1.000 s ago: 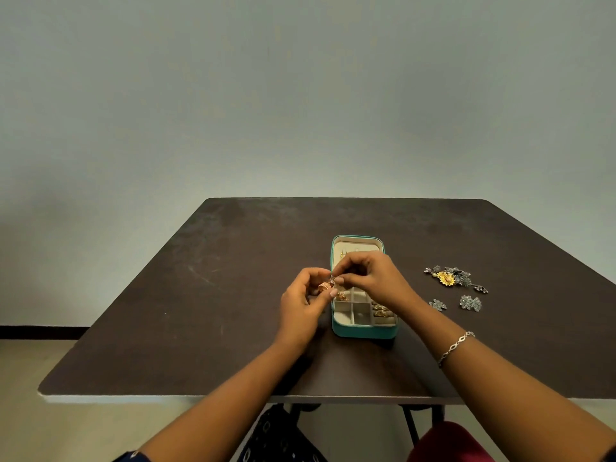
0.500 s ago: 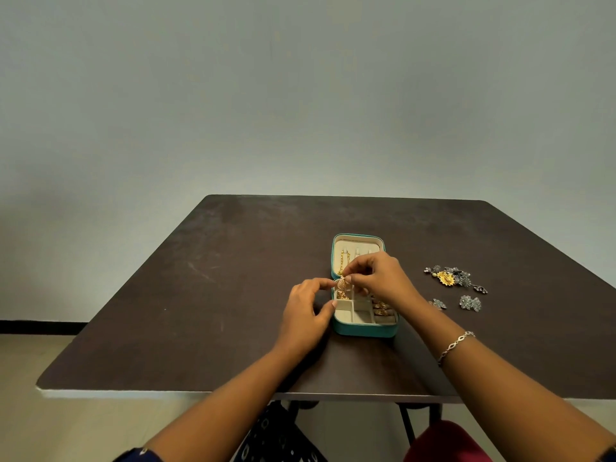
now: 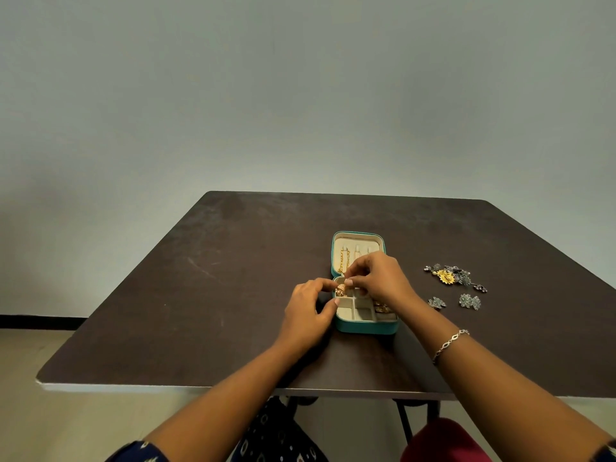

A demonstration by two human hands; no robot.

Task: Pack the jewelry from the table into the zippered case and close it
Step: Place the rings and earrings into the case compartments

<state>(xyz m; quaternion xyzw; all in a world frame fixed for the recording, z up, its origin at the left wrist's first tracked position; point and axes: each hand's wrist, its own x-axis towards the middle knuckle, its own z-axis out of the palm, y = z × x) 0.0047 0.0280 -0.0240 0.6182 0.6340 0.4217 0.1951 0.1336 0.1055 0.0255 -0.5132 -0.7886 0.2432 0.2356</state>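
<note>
A teal zippered case point(image 3: 366, 326) lies open on the dark table point(image 3: 233, 278), lid flat behind, cream compartments in front. A gold chain point(image 3: 343, 260) hangs in the lid. My right hand point(image 3: 380, 278) hovers over the back compartments and pinches a small gold earring point(image 3: 341, 290) at the case's back left compartment. My left hand point(image 3: 306, 311) sits at the case's left wall, thumb on the rim, fingertips touching the same earring. Gold pieces point(image 3: 381, 308) fill a right compartment. A yellow-and-silver flower necklace point(image 3: 455, 276) and two silver earrings point(image 3: 436, 302) point(image 3: 469, 301) lie to the right.
A silver bracelet point(image 3: 450, 343) is on my right wrist. The table's near edge point(image 3: 166, 388) runs just below my forearms. A red seat point(image 3: 443, 441) shows under the table at lower right. A plain wall stands behind.
Both hands have carried the gold earring from left of the case to above its back left compartment and lowered it there. My left hand now rests against the case's wall.
</note>
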